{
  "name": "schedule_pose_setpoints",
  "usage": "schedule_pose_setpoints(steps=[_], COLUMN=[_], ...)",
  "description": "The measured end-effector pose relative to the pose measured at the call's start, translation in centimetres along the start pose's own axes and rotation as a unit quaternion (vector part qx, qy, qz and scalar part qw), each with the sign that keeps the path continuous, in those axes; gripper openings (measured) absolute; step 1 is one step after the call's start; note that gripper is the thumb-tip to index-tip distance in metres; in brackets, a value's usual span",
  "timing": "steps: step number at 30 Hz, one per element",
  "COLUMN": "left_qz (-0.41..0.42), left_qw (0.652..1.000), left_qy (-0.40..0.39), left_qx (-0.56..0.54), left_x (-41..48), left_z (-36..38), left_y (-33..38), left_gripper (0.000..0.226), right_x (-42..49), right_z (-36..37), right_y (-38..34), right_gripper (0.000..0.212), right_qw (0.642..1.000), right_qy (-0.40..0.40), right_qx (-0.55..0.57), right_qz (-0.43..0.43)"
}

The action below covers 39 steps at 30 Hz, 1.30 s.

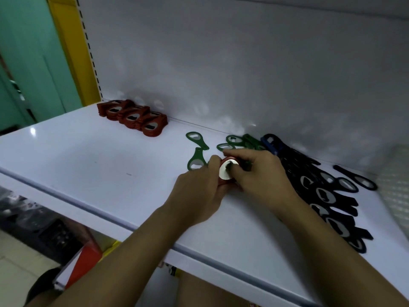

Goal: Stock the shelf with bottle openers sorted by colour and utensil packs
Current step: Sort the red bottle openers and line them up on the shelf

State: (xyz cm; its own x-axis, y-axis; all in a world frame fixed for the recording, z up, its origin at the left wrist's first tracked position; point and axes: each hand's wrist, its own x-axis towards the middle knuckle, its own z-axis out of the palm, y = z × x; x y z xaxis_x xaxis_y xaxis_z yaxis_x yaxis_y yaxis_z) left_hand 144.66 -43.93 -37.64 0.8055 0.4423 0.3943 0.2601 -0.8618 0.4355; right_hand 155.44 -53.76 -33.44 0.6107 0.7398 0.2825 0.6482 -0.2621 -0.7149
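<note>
**Head view.** You hold a small stack of red openers between both hands, over the middle of the shelf.

- **Hands:** Your left hand cups the stack's near-left side with curled fingers. Your right hand grips it from the right, with the thumb across the metal face.
- **Axis:** The round head end shows, turned up and to the left. The handle end is hidden under the right hand, so I judge rather than see that the long axis runs left to right.
- **Destination:** The sorted red row lies against the back wall, well apart, up and left of the stack. Your left hand is the nearer one.
- **Obstruction:** Two loose green openers lie just beyond the left hand's fingers, close to that line. A further green cluster lies behind the right hand.
- **Surroundings:** The dark openers spread along the right, beside your right wrist. A pale textured packet at the right edge is too blurred to identify.
</note>
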Motion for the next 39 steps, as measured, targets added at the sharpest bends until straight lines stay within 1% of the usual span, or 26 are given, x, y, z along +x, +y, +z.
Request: schedule_pose_setpoints(steps=[2,4,5,8,12,14,16,19,24,27,29,31,33,36,37,38,39], left_qz=[-0.025,-0.046,-0.053,-0.062,-0.066,-0.059,-0.052,-0.046,-0.050,-0.038,-0.021,-0.008,-0.013,-0.023,-0.035,-0.056,-0.081], left_qw=[1.000,0.998,0.997,0.991,0.982,0.981,0.983,0.991,0.997,0.997,0.996,0.996,0.993,0.988,0.982,0.969,0.947], left_qy=[-0.004,-0.007,-0.009,-0.015,-0.018,-0.009,0.005,0.014,-0.034,-0.049,-0.069,-0.087,-0.099,-0.099,-0.092,-0.091,-0.094], left_qx=[-0.013,-0.039,-0.060,-0.117,-0.178,-0.185,-0.174,-0.127,-0.037,0.039,0.042,0.008,-0.056,-0.120,-0.162,-0.225,-0.298], left_x=[0.2,0.5,0.6,0.7,0.5,0.7,0.6,0.4,0.9,1.8,2.2,2.0,1.9,2.3,2.4,2.4,2.4], left_z=[0.0,0.1,0.1,0.0,-0.5,-0.6,-0.5,-0.4,-0.3,-1.6,-2.4,-3.2,-3.8,-4.5,-4.7,-4.9,-5.0], left_y=[-0.1,-0.4,-0.5,-1.1,-1.2,-1.2,-1.2,-0.7,-0.1,-0.2,-0.8,-1.3,-1.8,-2.5,-2.7,-2.8,-2.8], left_gripper=[0.038,0.041,0.042,0.044,0.042,0.042,0.041,0.035,0.034,0.042,0.042,0.038,0.024,0.017,0.015,0.016,0.016], right_x=[0.2,0.2,0.2,0.2,0.2,0.3,0.3,0.2,0.4,0.8,1.0,1.1,1.2,1.3,1.3,1.2,1.0], right_z=[-0.2,-0.5,-0.7,-0.4,0.0,0.0,0.0,0.2,0.0,0.1,0.4,0.6,0.6,0.8,0.9,0.9,1.0], right_y=[0.0,-0.1,-0.2,-0.1,-0.1,-0.1,0.0,0.2,0.5,0.2,0.1,0.1,0.0,-0.1,-0.2,-0.4,-0.5], right_gripper=[0.037,0.032,0.028,0.024,0.026,0.026,0.025,0.024,0.026,0.026,0.028,0.027,0.026,0.026,0.027,0.027,0.026], right_qw=[0.997,0.988,0.986,0.987,0.985,0.984,0.984,0.984,0.984,0.981,0.977,0.970,0.961,0.949,0.949,0.950,0.952], right_qy=[-0.014,-0.030,-0.034,-0.030,-0.013,-0.009,-0.008,0.000,0.032,0.040,0.048,0.058,0.065,0.071,0.072,0.069,0.068], right_qx=[0.066,0.138,0.155,0.156,0.168,0.178,0.178,0.178,0.172,0.183,0.203,0.228,0.259,0.296,0.297,0.294,0.288], right_qz=[0.028,0.057,0.051,0.021,0.028,0.028,0.023,0.022,0.043,0.041,0.050,0.058,0.064,0.077,0.076,0.073,0.070])
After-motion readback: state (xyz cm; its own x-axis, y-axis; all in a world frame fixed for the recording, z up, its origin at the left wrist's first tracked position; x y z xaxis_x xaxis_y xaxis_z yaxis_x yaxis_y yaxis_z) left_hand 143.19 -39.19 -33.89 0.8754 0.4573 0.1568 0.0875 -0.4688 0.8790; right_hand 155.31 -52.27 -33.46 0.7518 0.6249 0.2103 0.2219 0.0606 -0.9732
